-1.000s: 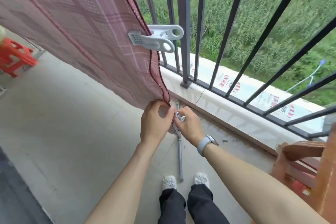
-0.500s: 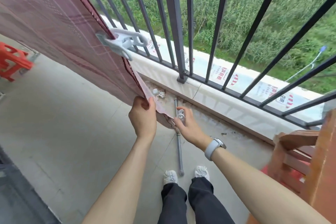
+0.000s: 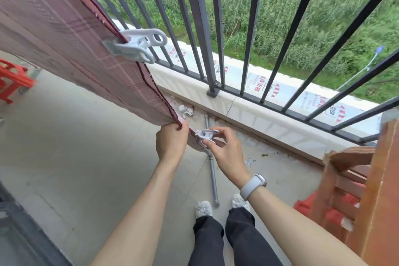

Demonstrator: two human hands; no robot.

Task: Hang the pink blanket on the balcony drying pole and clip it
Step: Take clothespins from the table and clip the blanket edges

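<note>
You see soft, even daylight coming in through the railing (image 3: 216, 28) from outside; shadows on the floor (image 3: 75, 147) are weak and without glare. The wide lens bends the bars outward at the edges, and the blanket (image 3: 54, 28) nearest you looks slightly blurred

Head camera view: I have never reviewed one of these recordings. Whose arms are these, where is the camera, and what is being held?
There is no machine here. A person wears a wide-angle camera on the head, so you look down their own bare arms to their shoes on the balcony floor.

The left hand grips the lower corner of the pink checked blanket. The right hand, with a grey watch on its wrist, pinches a small white plastic clip at that same corner. A larger white clip already sits on the blanket's edge higher up.

A grey metal rod lies on the floor beside the dark railing.
</note>
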